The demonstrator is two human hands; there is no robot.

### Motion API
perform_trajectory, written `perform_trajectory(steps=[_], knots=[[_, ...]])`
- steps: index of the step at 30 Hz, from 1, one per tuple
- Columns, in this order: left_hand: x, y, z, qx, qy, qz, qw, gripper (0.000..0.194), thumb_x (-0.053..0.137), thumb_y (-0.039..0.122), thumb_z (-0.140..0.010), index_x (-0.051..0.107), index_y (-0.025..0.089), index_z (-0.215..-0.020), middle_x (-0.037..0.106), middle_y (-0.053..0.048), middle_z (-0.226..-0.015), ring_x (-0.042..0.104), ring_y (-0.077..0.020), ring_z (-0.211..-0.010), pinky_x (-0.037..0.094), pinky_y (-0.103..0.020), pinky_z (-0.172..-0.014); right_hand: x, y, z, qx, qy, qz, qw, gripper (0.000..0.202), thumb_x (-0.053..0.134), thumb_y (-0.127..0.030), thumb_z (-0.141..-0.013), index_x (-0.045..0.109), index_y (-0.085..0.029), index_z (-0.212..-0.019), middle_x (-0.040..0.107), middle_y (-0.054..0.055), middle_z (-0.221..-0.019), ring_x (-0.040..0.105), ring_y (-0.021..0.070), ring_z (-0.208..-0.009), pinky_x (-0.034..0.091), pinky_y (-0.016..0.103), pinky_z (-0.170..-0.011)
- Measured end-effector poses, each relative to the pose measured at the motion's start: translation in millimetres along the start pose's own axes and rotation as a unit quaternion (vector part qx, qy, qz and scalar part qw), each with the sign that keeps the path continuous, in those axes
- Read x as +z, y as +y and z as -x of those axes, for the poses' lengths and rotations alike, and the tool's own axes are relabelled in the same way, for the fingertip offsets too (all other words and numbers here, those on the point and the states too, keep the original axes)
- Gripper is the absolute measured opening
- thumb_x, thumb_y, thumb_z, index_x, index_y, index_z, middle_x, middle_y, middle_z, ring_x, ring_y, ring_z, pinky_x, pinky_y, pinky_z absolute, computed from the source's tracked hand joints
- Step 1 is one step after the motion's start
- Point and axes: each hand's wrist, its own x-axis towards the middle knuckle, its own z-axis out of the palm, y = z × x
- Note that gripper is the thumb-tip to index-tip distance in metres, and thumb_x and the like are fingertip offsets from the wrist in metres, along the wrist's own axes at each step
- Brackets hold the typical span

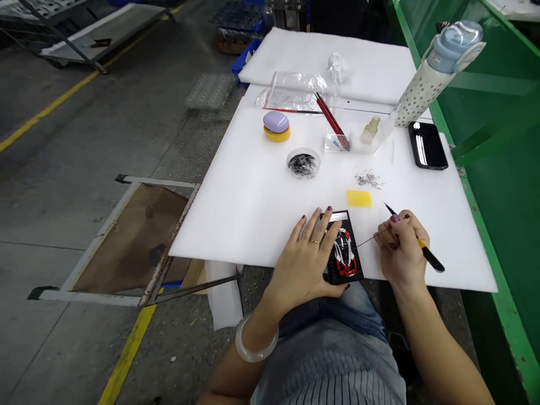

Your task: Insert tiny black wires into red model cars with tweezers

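A small red, white and black model car [345,253] sits on a black rectangular base [358,271] at the table's front edge. Across the base's left side lies my left hand [306,261], its fingertips at the far end and its thumb at the near edge, gripping it. My right hand [403,244], closed, holds a slim black and yellow pointed tool [431,259], perhaps tweezers, slanting through the fingers. From the same fingers a thin dark needle-like rod [368,241] reaches left to the base's right side. Just beyond the base is a yellow block [358,198].
Tiny black slivers [368,179] lie loose on the white table covering [244,197]; more fill a round clear dish [303,163]. Further back are a lilac and yellow case [277,126], red tweezers [332,120], a small bottle [370,130], a phone [427,145] and a tall bottle [430,84].
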Motion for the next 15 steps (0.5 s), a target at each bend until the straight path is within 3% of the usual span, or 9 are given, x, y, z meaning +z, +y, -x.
perform_trajectory(steps=[4,11,15], knots=[[1.6,-0.8,1.9,-0.001,0.018,-0.008,1.0,0.127,0.074,0.079,-0.065,0.023,0.01,-0.159,0.021,-0.022,-0.17,0.022,-0.0407,-0.156,0.022,-0.056,-0.127,0.8,12.0,4.2,0.004,0.03,-0.018,0.999,0.04,0.073,-0.024,-0.08,0.039,-0.022,-0.06,0.03,-0.009,-0.05,0.023,0.0062,-0.044,0.018,0.022,-0.044],[4.2,-0.9,2.7,0.02,0.094,-0.044,0.994,0.126,0.073,0.083,-0.063,0.033,0.007,-0.155,0.034,-0.022,-0.164,0.037,-0.0412,-0.15,0.036,-0.056,-0.119,3.0,9.0,4.6,0.006,0.045,0.009,0.999,0.042,0.077,-0.027,-0.079,0.04,-0.021,-0.059,0.029,-0.009,-0.05,0.028,0.0063,-0.045,0.021,0.022,-0.045],[4.3,-0.8,2.5,0.025,0.109,-0.051,0.992,0.127,0.074,0.084,-0.06,0.036,0.006,-0.153,0.038,-0.022,-0.163,0.041,-0.0412,-0.148,0.039,-0.056,-0.117,2.5,10.2,5.3,0.003,0.051,0.018,0.999,0.044,0.078,-0.03,-0.078,0.038,-0.022,-0.06,0.028,-0.009,-0.05,0.028,0.0068,-0.046,0.022,0.022,-0.045]])
